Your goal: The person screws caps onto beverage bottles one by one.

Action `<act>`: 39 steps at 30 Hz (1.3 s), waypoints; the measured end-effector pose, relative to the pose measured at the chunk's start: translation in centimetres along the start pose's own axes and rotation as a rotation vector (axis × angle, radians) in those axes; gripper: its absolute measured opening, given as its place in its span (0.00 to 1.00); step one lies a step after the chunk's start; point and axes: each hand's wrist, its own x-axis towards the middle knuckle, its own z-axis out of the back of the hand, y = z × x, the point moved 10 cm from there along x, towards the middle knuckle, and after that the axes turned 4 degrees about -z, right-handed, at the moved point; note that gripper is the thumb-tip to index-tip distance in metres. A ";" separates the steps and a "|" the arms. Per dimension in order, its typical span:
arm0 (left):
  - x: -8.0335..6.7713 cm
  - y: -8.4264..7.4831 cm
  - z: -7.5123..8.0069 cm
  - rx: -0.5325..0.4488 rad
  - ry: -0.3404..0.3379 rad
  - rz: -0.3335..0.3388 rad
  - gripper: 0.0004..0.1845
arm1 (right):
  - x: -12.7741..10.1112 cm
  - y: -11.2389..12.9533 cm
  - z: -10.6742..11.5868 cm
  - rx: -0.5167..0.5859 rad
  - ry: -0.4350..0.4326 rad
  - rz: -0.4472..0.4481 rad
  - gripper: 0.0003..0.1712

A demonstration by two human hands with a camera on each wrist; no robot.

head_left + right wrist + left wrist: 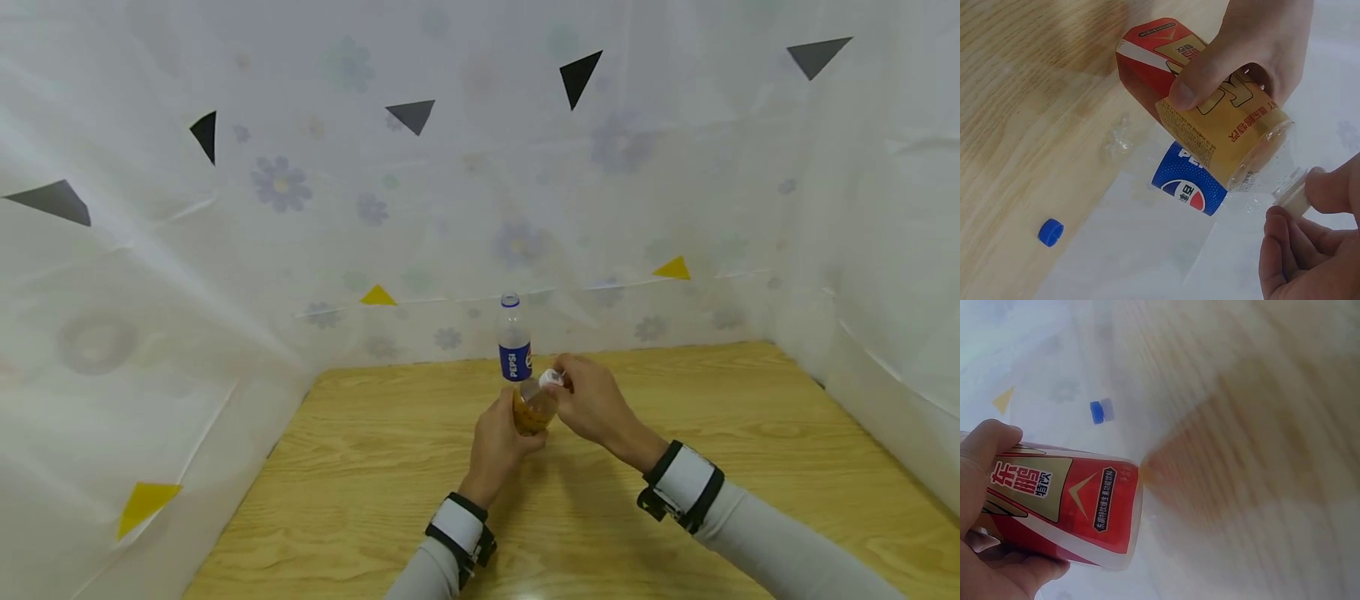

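My left hand (495, 437) grips a red and gold drink bottle (1210, 134) around its body. That bottle leans with its neck toward the right, and its red lower label (1100, 509) faces the left wrist view. At its mouth, my right hand (594, 407) pinches the white cap (1294, 199) between thumb and fingers. Just behind both hands stands a clear Pepsi bottle (514, 362), upright with a blue label and no cap on its neck. A blue bottle cap (1051, 232) lies on the table near the Pepsi bottle.
The wood-grain table (375, 483) runs back to a white flower-patterned sheet (465, 200), which also walls in both sides. Black, grey and yellow triangles are stuck on the sheet. Each wrist wears a strapped band (684, 487).
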 end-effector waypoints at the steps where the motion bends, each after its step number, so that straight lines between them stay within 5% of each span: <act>1: 0.0 0.0 -0.1 -0.002 0.001 0.000 0.36 | 0.0 -0.1 0.0 0.004 0.002 -0.002 0.07; 15: 0.1 0.1 -0.3 0.004 0.000 0.003 0.36 | -0.2 -0.5 -0.1 0.001 0.013 -0.032 0.10; 24: 0.1 0.2 -0.1 0.003 -0.012 0.005 0.35 | -0.4 -0.1 -0.6 -0.015 0.050 0.002 0.29; 39: 0.0 -0.1 0.1 0.009 -0.022 -0.015 0.36 | -0.7 0.7 -0.3 -0.017 0.041 0.040 0.23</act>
